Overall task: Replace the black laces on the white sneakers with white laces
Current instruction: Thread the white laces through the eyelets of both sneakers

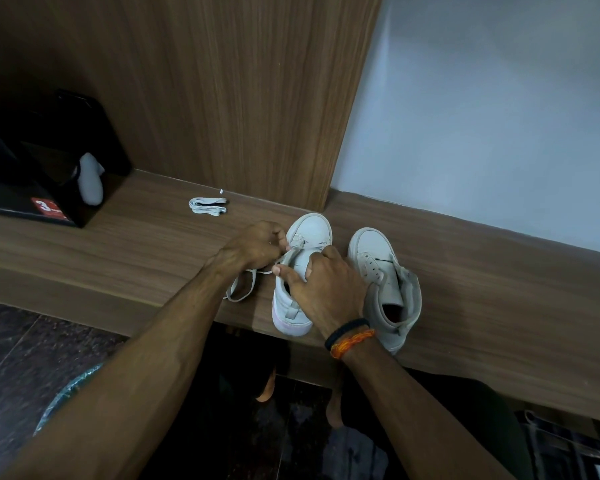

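On wooden shelf (153, 244), left hand (257, 244) pinching white lace (243, 285), right hand (323, 289) gripping sneaker (309, 233), box (49, 188) marked "3"

The scene is dim and cool-toned, with the brightest area the pale wall (492, 126) toward two o'clock and the floor (21, 348) at eight o'clock nearly black. Wide-angle distortion bows the counter (125, 251) edge and the wood panel (201, 91), and detail is soft and slightly smeared throughout.

Wooden bench (499, 289), wood panel (205, 81), pale wall (499, 116).
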